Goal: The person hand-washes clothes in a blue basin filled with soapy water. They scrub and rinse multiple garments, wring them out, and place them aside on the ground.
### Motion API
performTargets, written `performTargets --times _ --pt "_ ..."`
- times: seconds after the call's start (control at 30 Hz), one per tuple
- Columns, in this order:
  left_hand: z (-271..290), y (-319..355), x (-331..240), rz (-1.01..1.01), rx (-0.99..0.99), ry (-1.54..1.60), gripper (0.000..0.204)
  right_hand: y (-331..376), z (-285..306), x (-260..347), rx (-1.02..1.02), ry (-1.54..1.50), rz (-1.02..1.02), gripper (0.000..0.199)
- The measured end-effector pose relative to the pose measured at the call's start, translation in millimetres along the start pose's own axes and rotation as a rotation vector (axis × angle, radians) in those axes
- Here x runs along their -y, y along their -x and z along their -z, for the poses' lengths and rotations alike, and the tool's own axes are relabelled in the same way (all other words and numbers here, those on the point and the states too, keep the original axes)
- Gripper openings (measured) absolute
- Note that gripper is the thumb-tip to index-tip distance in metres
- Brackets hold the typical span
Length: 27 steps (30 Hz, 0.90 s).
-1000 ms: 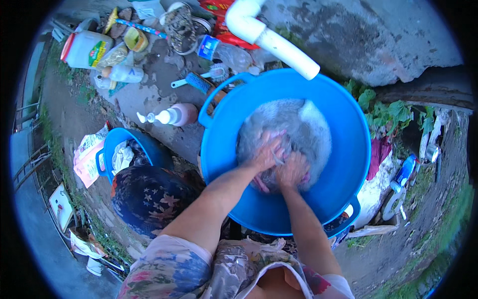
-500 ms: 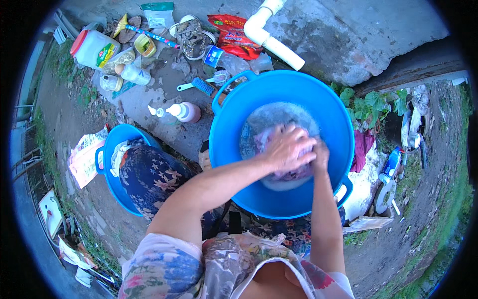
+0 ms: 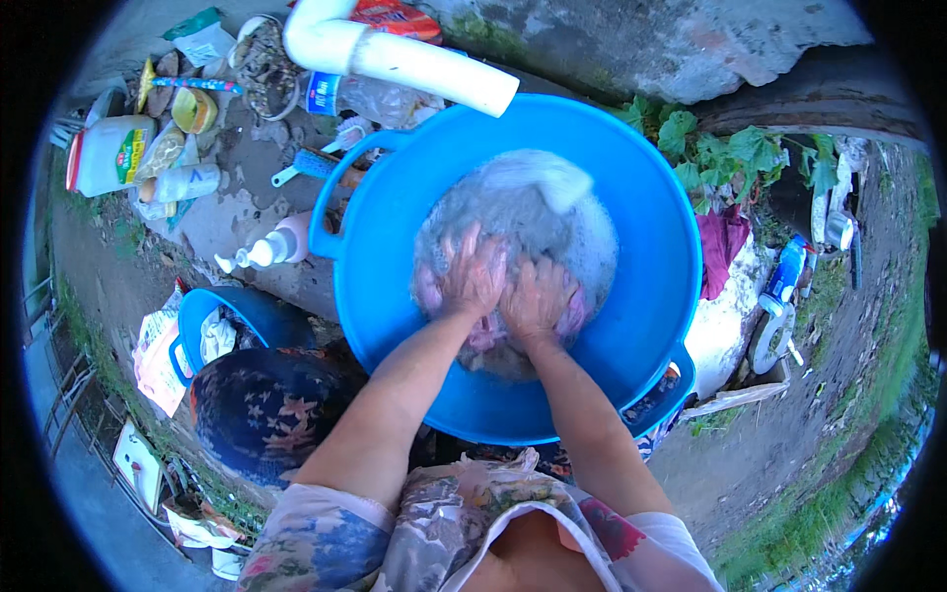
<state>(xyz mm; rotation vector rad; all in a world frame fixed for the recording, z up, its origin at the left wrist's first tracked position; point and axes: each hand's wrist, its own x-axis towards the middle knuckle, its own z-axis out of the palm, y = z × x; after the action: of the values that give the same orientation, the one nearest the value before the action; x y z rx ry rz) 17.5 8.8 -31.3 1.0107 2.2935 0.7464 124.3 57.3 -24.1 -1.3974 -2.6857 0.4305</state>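
1. Pink-purple wet cloth (image 3: 486, 333) lies under bare left hand (image 3: 473, 276) and right hand (image 3: 538, 294), in grey sudsy water (image 3: 513, 212), round blue plastic tub (image 3: 646, 237).
2. Fingers of both spread; grip beneath, can't tell.
3. Hard shove could slop water; slick suds could free cloth.

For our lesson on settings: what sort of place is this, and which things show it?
Probably an outdoor washing spot in a yard: a large blue tub holds sudsy water, a white pipe ends near its rim, and leafy plants grow nearby.
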Motion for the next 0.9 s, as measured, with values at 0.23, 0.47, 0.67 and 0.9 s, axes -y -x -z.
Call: performTargets --times 0.23,0.47,0.67,0.9 --pt "30 -95 -29 0.279 0.574 -0.322 0.030 -84 11 1 0.568 -0.193 -0.222 0.046" --pt "67 -28 -89 -0.523 -0.135 -0.026 0.024 -88 91 -46 0.346 -0.780 -0.383 0.035" --pt "50 45 -56 -0.190 -0.170 -0.257 0.051 28 80 16 0.134 -0.094 -0.337 0.060" --pt "21 31 -5 -0.132 -0.024 -0.283 0.040 25 26 12 -0.035 -0.027 -0.005 0.041"
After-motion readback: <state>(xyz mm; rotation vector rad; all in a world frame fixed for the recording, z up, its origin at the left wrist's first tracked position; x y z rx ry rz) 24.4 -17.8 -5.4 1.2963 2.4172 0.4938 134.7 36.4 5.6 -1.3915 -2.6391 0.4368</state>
